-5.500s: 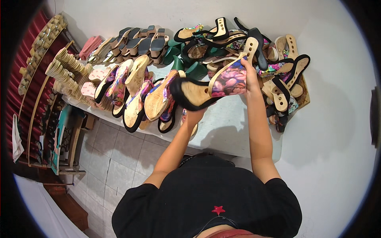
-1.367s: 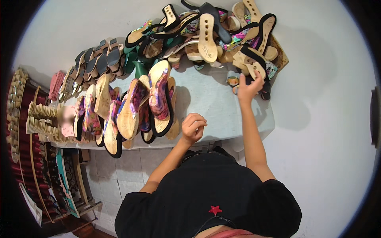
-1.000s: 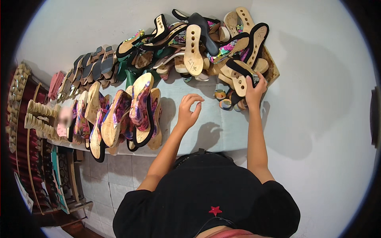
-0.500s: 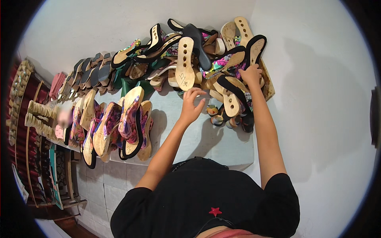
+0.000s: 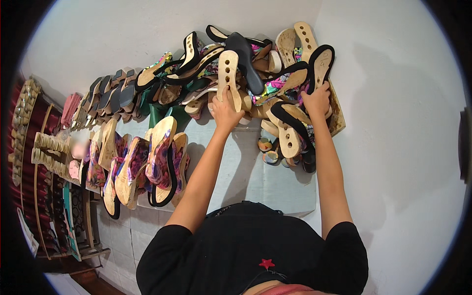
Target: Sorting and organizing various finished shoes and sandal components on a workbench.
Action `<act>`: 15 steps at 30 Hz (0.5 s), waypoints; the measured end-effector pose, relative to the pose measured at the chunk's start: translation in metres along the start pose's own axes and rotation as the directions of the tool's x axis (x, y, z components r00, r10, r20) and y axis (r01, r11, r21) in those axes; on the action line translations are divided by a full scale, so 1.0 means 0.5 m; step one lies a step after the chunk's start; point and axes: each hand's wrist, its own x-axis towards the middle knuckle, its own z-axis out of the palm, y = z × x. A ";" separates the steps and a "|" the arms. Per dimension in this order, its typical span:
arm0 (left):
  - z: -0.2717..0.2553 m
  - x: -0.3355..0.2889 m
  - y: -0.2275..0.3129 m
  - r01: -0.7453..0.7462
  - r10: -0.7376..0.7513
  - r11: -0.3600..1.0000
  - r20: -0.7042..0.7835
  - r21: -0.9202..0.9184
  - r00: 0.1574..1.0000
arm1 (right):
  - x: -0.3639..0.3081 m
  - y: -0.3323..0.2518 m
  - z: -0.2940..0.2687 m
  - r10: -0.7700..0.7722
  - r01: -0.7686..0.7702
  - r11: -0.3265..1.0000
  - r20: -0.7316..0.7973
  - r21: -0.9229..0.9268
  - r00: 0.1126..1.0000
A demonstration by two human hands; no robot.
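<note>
My left hand [image 5: 227,113] is wrapped round the lower end of a pale wooden sandal sole [image 5: 227,66], which stands upright on the pile with a row of round holes in it. To the right, my right hand [image 5: 317,102] is closed on the lower part of a black-edged wooden sandal [image 5: 321,64] with handwriting on its underside; the thumb is partly hidden. Between the hands lie a sandal with a bright patterned wedge [image 5: 275,84] and a holed wooden sandal [image 5: 289,137], black-edged too.
The pale blue-grey table [image 5: 246,172] carries the sandal heap against the wall. Floral wedge sandals [image 5: 160,160] stand at the left front, with dark-soled shoes [image 5: 129,92] behind them. Small patterned-heel shoes [image 5: 270,156] lie below the heap. A wooden rack [image 5: 88,231] is at far left.
My left hand has moved up and left from in front of the heap and closed on the wooden sole. My right hand stays at the black-edged sandal.
</note>
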 end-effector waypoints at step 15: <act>-0.214 0.172 -0.021 0.162 0.165 0.267 0.211 -0.950 0.963 | -0.019 0.011 -0.079 -0.181 0.368 0.899 -0.564 0.237 0.806</act>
